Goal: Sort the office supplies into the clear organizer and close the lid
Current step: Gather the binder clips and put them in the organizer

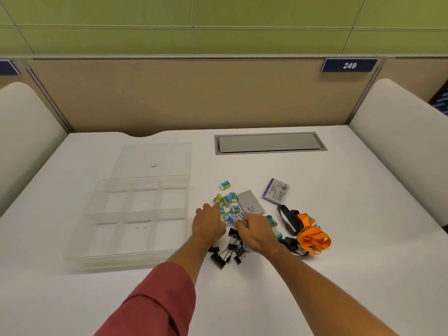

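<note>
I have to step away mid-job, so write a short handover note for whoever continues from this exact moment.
Left hand: fingers extended, reaching among the small blue-and-yellow boxed erasers; whether it holds one is unclear.
Right hand: fingers curled over the pile, seemingly pinching a small item; hard to tell what.
Clear plastic compartment organizer: on the white desk, left of the pile, compartments look unfilled; its clear lid lies flat behind it.
Unsorted: black binder clips, grey card case, purple-and-white packet, orange-and-black lanyards.
Done: nothing sorted yet. Left: sort everything, close lid.
</note>
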`<action>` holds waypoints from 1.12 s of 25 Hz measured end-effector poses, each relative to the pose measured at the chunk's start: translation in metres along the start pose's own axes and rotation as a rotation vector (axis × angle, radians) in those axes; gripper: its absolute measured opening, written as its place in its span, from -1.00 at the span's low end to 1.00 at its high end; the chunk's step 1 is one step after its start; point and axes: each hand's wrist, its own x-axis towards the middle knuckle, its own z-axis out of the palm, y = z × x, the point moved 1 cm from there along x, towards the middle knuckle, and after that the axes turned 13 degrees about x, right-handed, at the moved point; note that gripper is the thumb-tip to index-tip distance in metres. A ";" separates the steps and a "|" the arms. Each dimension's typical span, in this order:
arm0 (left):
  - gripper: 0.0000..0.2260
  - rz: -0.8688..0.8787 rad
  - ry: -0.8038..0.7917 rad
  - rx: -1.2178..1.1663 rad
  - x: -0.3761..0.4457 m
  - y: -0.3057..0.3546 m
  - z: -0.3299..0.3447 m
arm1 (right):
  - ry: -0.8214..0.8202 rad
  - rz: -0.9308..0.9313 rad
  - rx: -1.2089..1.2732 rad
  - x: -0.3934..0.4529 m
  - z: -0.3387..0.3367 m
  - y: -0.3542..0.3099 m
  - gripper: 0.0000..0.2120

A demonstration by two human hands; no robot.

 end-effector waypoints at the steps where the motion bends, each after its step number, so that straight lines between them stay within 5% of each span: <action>1: -0.66 0.004 0.028 -0.035 -0.002 -0.001 -0.004 | 0.000 0.006 0.002 0.000 0.002 -0.001 -0.67; 7: -0.82 0.107 0.103 0.041 -0.010 -0.011 -0.021 | -0.107 -0.026 -0.156 0.002 0.017 -0.008 -0.88; 11: -0.86 0.250 0.042 0.144 -0.020 -0.021 -0.012 | -0.144 0.003 -0.330 0.001 0.012 -0.002 -0.63; 20: -0.73 0.166 -0.058 -0.062 -0.040 -0.016 0.001 | -0.194 -0.158 -0.547 0.004 -0.006 0.010 -0.67; 28: -0.66 0.221 -0.100 -0.036 -0.076 -0.027 0.022 | -0.272 -0.365 -0.604 0.010 0.001 0.007 -0.47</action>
